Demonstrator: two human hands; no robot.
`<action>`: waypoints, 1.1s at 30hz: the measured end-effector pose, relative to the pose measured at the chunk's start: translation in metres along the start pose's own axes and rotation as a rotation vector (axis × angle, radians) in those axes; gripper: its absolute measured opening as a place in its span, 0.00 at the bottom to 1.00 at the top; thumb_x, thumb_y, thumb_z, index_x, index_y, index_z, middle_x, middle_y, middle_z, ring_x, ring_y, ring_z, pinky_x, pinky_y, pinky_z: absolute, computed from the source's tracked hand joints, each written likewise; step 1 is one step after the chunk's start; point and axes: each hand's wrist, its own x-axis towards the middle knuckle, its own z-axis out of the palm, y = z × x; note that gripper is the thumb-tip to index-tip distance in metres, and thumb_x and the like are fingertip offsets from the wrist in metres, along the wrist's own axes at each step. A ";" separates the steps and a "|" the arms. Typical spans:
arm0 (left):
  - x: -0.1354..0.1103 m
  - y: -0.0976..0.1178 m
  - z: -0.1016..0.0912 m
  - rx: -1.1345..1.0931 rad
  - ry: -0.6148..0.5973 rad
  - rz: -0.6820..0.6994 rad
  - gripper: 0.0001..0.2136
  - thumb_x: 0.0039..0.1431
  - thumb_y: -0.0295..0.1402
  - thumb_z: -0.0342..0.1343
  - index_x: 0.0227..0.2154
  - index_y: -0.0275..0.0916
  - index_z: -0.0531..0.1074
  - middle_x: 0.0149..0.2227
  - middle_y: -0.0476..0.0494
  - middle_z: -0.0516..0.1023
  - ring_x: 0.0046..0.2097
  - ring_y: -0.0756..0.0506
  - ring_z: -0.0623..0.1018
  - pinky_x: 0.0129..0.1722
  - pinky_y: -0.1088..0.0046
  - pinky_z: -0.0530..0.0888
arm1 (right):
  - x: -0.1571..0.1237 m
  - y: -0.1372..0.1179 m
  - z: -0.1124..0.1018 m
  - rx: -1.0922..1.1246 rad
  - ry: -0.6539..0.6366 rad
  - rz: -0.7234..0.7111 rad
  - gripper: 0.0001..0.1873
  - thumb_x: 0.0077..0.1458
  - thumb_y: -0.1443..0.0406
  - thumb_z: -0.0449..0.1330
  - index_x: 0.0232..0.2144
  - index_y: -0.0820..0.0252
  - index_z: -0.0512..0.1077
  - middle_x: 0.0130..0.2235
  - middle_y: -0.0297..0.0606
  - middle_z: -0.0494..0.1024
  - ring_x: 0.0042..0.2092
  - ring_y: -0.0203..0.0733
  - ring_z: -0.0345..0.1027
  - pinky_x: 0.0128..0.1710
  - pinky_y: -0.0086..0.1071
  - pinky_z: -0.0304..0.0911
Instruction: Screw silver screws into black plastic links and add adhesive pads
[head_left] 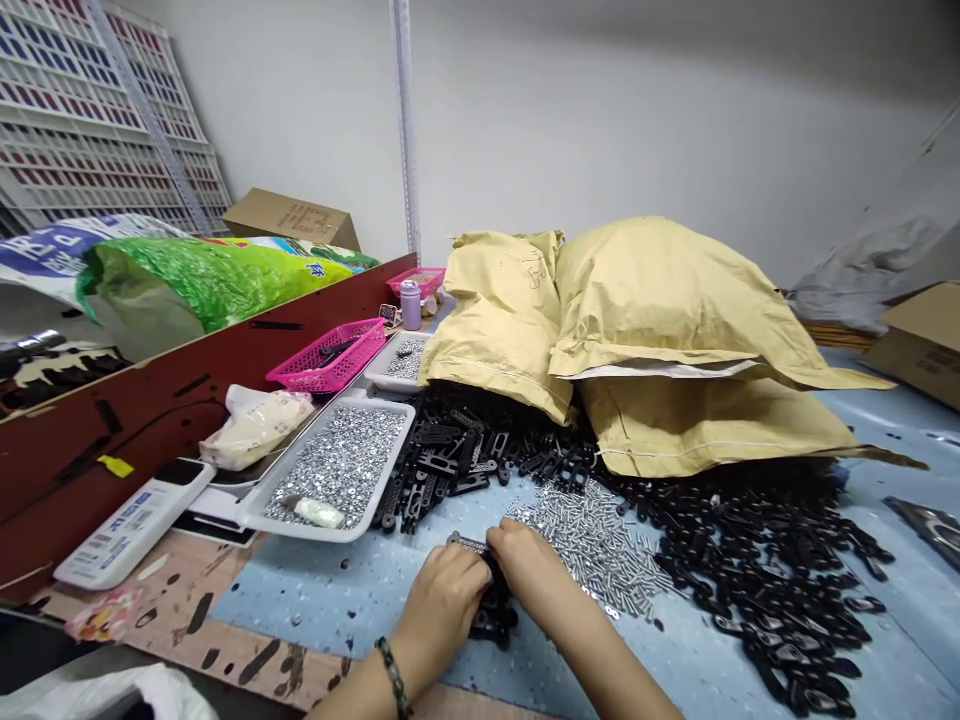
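Note:
My left hand [444,590], with a beaded bracelet at its wrist, is closed on a black textured plastic part [469,543]. My right hand [527,562] meets it from the other side, its fingers pinched at the same part; the fingertips are mostly hidden. Below my hands, several black parts [495,625] lie together on the blue mat. A heap of silvery pins [600,545] spreads just right of my right hand. Beyond it are small black parts [787,590] with metal bits. More black slotted parts [442,455] are piled behind my hands.
At left stand a white tray [255,515] of small metal pieces, a digital scale [135,525] and a pink basket [360,350]. Large yellow paper sacks [660,290] rest at the back. A red-brown board [225,370] edges the left side; a purple can [410,305] stands behind.

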 end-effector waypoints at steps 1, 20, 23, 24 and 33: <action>-0.001 0.001 0.000 0.021 0.005 0.016 0.11 0.62 0.23 0.43 0.27 0.39 0.67 0.30 0.44 0.71 0.36 0.40 0.68 0.36 0.62 0.63 | 0.001 -0.001 0.000 -0.010 -0.001 -0.004 0.11 0.54 0.77 0.52 0.33 0.61 0.71 0.31 0.38 0.73 0.34 0.41 0.69 0.30 0.29 0.53; 0.075 0.019 -0.004 -0.112 -0.017 0.015 0.14 0.62 0.28 0.47 0.49 0.43 0.68 0.48 0.41 0.73 0.52 0.40 0.70 0.52 0.59 0.66 | -0.030 0.120 0.000 0.040 0.348 0.471 0.05 0.55 0.68 0.56 0.33 0.59 0.72 0.37 0.43 0.74 0.41 0.49 0.68 0.39 0.35 0.60; 0.121 0.031 0.025 -0.116 -0.074 0.044 0.11 0.54 0.24 0.54 0.39 0.42 0.73 0.40 0.42 0.76 0.46 0.37 0.73 0.48 0.57 0.67 | -0.031 0.117 0.000 0.096 0.388 0.428 0.06 0.54 0.70 0.54 0.29 0.58 0.70 0.33 0.39 0.73 0.38 0.46 0.68 0.37 0.33 0.60; 0.132 0.034 0.035 -0.114 -0.080 0.041 0.10 0.51 0.23 0.56 0.36 0.41 0.74 0.39 0.41 0.76 0.46 0.36 0.73 0.47 0.56 0.67 | -0.033 0.117 0.000 0.122 0.408 0.409 0.06 0.55 0.70 0.54 0.29 0.58 0.70 0.33 0.38 0.73 0.38 0.46 0.67 0.38 0.34 0.60; 0.149 0.034 0.063 -0.276 -0.035 -0.011 0.09 0.50 0.22 0.55 0.24 0.43 0.74 0.35 0.43 0.74 0.45 0.35 0.73 0.47 0.56 0.66 | -0.058 0.123 0.011 0.504 0.612 0.322 0.16 0.61 0.56 0.46 0.39 0.60 0.68 0.34 0.42 0.76 0.35 0.46 0.73 0.38 0.38 0.67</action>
